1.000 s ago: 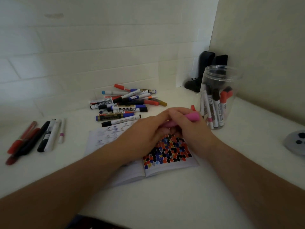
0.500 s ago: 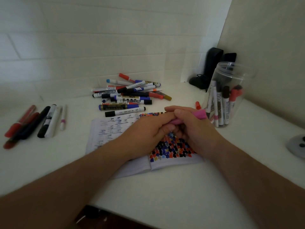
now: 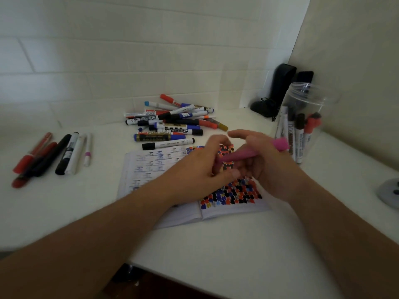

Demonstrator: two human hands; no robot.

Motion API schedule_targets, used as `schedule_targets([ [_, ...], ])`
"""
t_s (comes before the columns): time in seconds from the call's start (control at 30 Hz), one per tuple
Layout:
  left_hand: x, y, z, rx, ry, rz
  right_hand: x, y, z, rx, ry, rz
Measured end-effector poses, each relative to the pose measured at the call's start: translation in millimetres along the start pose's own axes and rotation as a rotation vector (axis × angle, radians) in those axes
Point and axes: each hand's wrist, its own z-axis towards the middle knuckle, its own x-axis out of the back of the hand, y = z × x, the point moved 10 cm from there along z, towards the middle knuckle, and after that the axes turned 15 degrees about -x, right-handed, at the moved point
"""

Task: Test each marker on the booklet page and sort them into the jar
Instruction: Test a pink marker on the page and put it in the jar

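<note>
A pink marker [image 3: 244, 156] lies slanted above the open booklet [image 3: 151, 169]. My right hand [image 3: 272, 169] holds its barrel, with the index finger lifted straight. My left hand [image 3: 200, 171] curls around the marker's left end; whether a cap has come off is hidden. The booklet's right page [image 3: 237, 194] is covered with coloured test blots. The clear plastic jar [image 3: 311, 100] stands just right of my hands with several markers upright inside. A pile of markers [image 3: 170, 124] lies behind the booklet.
A row of red, black and white markers [image 3: 54, 154] lies at the far left. Black objects [image 3: 280, 89] stand in the back corner behind the jar. A grey round thing [image 3: 390, 193] sits at the right edge. The table's front edge [image 3: 183, 270] runs below my forearms.
My hands have drawn slightly apart, so more of the pink marker shows between them. My right index finger has lifted off it. The view has tilted a little.
</note>
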Motion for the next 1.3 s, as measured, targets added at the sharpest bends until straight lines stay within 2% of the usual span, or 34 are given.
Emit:
schedule_targets([
  [0.07,1,-11,-3,0.073,0.025,-0.070,23,-11,-5,-0.032,0.051,0.128],
  [0.13,1,-17,-3,0.097,0.016,-0.051,41,-16,-12,-0.073,0.019,0.201],
  [0.3,-2,-17,1,0.062,0.004,0.046,36,-5,-29,-0.121,-0.190,-0.052],
  [0.37,-4,-17,1,0.062,-0.003,0.032,35,5,-34,-0.110,-0.148,-0.091],
  [0.5,-3,-18,1,0.068,-0.004,-0.011,43,17,-39,-0.047,0.063,-0.289],
  [0.77,-11,-15,1,0.017,-0.098,0.105,50,15,-44,-0.017,0.273,-0.496],
  [1.1,-12,-15,3,0.000,-0.109,0.157,47,17,-42,-0.014,0.301,-0.629],
  [1.3,-11,-14,3,-0.001,-0.111,0.155,48,13,-43,0.000,0.320,-0.622],
])
